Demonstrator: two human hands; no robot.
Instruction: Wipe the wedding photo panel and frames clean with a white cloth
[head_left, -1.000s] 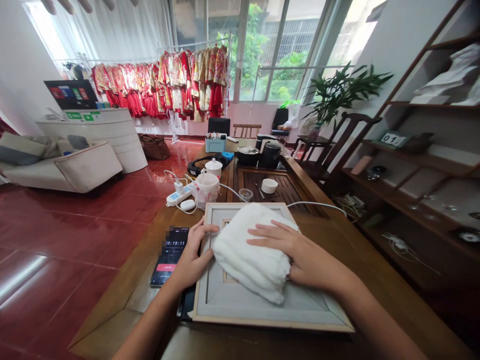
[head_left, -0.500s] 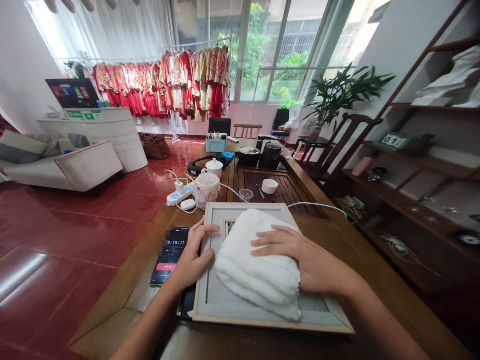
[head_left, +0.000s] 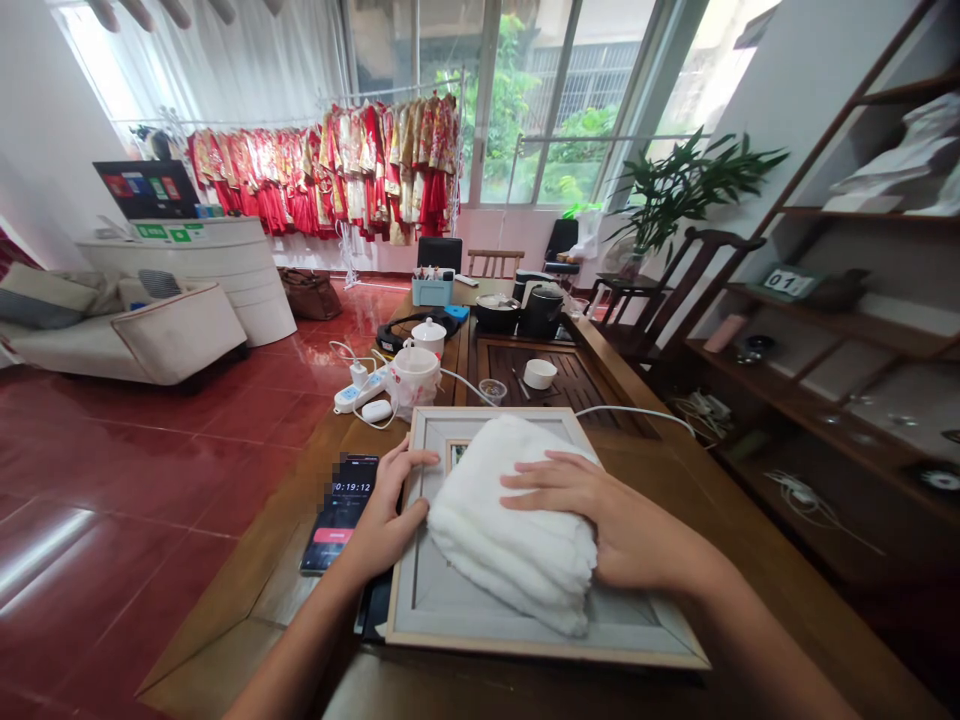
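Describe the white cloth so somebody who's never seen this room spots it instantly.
Find the wooden table, then the pale picture frame at its near end, with the left hand on its edge. On the frame, under the right hand, lies the cloth. Its fluffy white folds set it apart from the frame's smooth gray surface.

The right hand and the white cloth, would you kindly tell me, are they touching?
Touching: the head view shows the right hand spread on top of the white cloth.
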